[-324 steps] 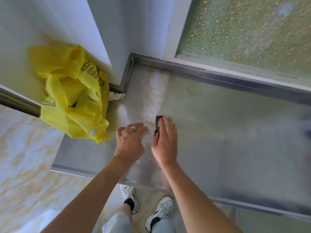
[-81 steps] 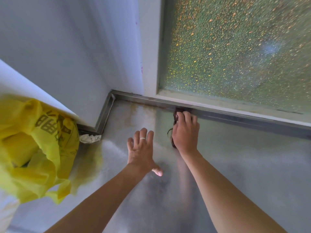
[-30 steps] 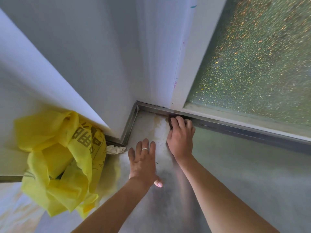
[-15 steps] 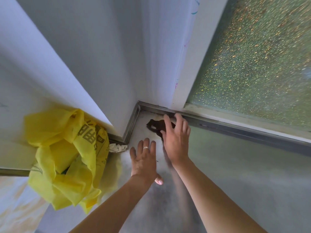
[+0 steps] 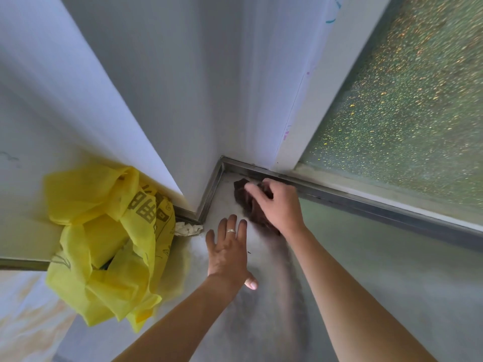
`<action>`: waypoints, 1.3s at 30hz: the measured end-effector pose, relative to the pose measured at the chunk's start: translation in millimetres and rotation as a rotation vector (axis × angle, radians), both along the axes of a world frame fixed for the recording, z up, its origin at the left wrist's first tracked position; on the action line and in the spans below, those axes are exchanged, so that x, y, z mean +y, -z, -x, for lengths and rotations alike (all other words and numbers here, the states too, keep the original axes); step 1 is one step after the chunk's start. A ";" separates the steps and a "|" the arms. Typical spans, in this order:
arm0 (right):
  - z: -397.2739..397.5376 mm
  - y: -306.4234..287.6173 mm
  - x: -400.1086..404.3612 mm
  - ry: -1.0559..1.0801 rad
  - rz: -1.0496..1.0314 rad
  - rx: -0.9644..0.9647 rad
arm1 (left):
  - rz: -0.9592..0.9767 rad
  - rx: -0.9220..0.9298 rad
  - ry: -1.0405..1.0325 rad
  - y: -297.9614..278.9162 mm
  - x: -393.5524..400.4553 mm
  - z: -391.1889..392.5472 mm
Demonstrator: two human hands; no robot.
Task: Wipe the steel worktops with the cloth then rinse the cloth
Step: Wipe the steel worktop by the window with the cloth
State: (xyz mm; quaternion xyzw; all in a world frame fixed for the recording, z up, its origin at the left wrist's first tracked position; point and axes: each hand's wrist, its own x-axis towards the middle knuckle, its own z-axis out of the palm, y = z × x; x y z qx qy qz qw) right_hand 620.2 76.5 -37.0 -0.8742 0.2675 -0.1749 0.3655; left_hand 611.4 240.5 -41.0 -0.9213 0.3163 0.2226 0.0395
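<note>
Two bare hands are working on the grey steel table (image 5: 366, 270): the right hand (image 5: 279, 205) is gripping a crumpled dark brown cloth (image 5: 251, 205) with curled fingers, pressing it down near the back corner at 12 o'clock. The left hand (image 5: 227, 252) is lying flat, fingers spread wide, just beside it at 7 o'clock. A crinkled yellow plastic bag (image 5: 104, 236) is sitting at 9 o'clock
</note>
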 end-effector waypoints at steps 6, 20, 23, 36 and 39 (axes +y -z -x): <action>-4.3 -9.7 -5.1 0.280 0.333 -0.004 | 0.009 0.011 -0.003 -1.1 -0.8 -0.4; 0.8 56.4 25.6 -0.011 0.461 0.014 | 0.013 -0.002 0.001 -0.6 -1.5 0.9; -0.1 56.8 23.4 -0.064 0.494 0.054 | 0.017 -0.010 0.004 -2.7 -1.8 0.8; 52.4 57.8 -20.0 0.144 0.552 0.116 | 0.050 0.003 -0.003 -6.3 0.8 -1.2; 28.1 62.3 2.0 0.138 0.533 0.086 | 0.061 0.029 -0.017 -3.4 1.3 -1.6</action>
